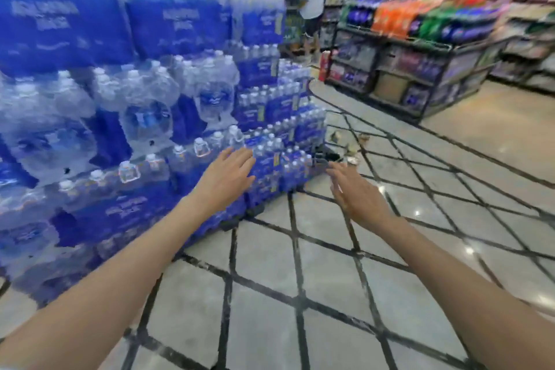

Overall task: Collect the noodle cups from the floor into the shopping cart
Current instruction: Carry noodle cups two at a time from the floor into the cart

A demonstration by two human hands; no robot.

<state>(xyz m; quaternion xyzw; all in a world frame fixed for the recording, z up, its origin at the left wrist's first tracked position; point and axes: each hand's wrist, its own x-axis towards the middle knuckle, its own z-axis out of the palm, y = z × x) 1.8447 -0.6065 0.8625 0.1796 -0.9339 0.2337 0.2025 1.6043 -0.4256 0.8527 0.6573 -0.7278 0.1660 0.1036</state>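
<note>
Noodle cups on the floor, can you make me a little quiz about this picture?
1. True or false: the left hand holds a noodle cup.
2. Where are the noodle cups? A) on the tiled floor past the stacked water bottles; B) in a cart; C) on a shelf.
3. Fill in: both hands, the right hand included, are ____ with straight fingers.

Key: 1 false; 2 A; 3 open.

Head-height view, forward-down over floor (pixel 300 294)
</note>
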